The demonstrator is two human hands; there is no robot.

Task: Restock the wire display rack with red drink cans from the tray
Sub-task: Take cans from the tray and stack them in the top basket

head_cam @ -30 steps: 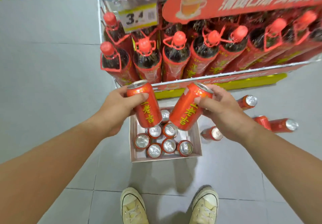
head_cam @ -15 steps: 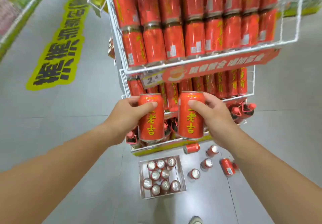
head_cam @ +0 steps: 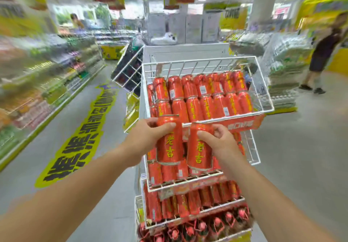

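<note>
left hand point(head_cam: 145, 138) wrapped round an upright red drink can point(head_cam: 169, 143), right hand point(head_cam: 220, 141) gripping a second red can point(head_cam: 199, 151); the two sit side by side, nearly touching, in front of the white wire display rack point(head_cam: 197, 60), just below the top basket's front rail. Top basket holds rows of stocked cans point(head_cam: 203, 98), tiers below also filled, red-capped bottles point(head_cam: 216, 223) on the lowest. Yellow floor decal point(head_cam: 81, 136) to the left, edges of frame blurred

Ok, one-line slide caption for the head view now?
Restocking: left hand grips left can, right hand grips right can, both upright before the wire rack's top basket.
</note>
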